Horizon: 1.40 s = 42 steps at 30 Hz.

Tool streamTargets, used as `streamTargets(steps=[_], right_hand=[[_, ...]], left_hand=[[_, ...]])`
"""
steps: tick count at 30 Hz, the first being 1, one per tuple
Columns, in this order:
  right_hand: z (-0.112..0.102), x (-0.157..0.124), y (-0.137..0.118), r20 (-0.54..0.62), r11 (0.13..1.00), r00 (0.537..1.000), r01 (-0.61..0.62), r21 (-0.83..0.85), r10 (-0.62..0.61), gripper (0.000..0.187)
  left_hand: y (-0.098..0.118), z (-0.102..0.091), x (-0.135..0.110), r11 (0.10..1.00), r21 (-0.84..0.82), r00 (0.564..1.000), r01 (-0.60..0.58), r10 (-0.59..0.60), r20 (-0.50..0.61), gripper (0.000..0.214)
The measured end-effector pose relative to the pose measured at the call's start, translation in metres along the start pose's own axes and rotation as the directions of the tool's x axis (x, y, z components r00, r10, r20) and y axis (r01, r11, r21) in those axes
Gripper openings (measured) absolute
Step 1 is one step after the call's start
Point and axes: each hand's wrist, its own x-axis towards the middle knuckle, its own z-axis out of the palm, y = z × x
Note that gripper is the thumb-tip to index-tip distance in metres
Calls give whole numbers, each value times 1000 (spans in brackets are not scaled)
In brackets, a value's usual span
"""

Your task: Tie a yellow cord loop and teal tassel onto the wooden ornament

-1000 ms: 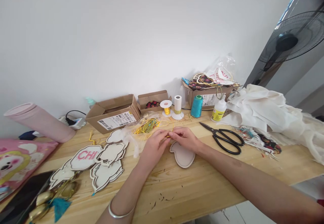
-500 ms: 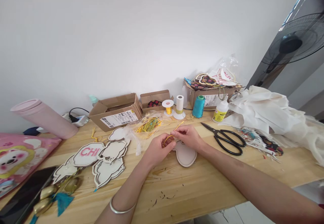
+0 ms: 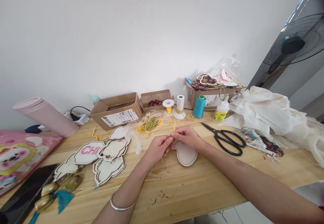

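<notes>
My left hand point(image 3: 158, 148) and my right hand point(image 3: 187, 136) meet over the wooden table point(image 3: 202, 183), fingertips pinched together on a thin yellow cord point(image 3: 174, 126). One end of the cord sticks up above my fingers, another hangs down below my left hand. Under my right hand lies a pale wooden cut-out piece point(image 3: 186, 153), flat on the table. A tangle of yellow cord in clear plastic point(image 3: 149, 124) sits just behind my hands.
Black scissors point(image 3: 225, 138) lie to the right. Thread spools point(image 3: 180, 106), a teal spool point(image 3: 198, 106), a glue bottle point(image 3: 220, 111) and cardboard boxes point(image 3: 115, 110) line the back. Stacked cut-out shapes point(image 3: 106, 158) lie left; white cloth point(image 3: 273, 116) is heaped right. A fan point(image 3: 298, 43) stands behind.
My fingers have drawn closer together on the yellow cord, and its loop has flattened. The free end now points straight up instead of slanting to the right.
</notes>
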Motion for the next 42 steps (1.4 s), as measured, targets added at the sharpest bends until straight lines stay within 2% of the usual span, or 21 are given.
streamTargets(steps=[4, 6, 9, 12, 17, 22, 28, 35, 42], right_hand=[[-2, 0, 1, -89, 998, 996, -12, -65, 6, 36], [-2, 0, 1, -101, 994, 995, 6, -112, -17, 36], [0, 0, 2, -99, 988, 994, 27, -155, -43, 36], [1, 2, 5, -110, 985, 993, 31, -171, -50, 35], [1, 3, 6, -136, 990, 991, 1, -140, -20, 34], [0, 2, 3, -194, 996, 980, -56, -74, 41, 34], [-1, 2, 4, -219, 997, 974, -66, -51, 53, 35], [1, 2, 2, -202, 988, 978, 15, -156, -46, 35], [0, 2, 5, -215, 958, 971, 42, -285, -107, 30]], left_hand=[[1, -2, 0, 998, -64, 1000, 3, -2, 18, 32], [3, -3, -1, 992, -125, 999, 27, -24, 21, 30], [6, -3, -2, 983, -167, 996, 75, -82, -31, 26], [5, -3, -2, 992, -97, 993, 82, -89, -73, 26], [0, -3, 1, 986, 166, 988, -1, 26, -154, 27], [5, -3, 0, 945, 307, 981, -114, 156, -116, 31], [2, -5, -1, 916, 371, 978, -154, 196, -77, 34], [-1, -8, 2, 912, 381, 974, -151, 204, -103, 31], [-2, -6, 2, 915, 351, 974, -198, 223, -34, 33]])
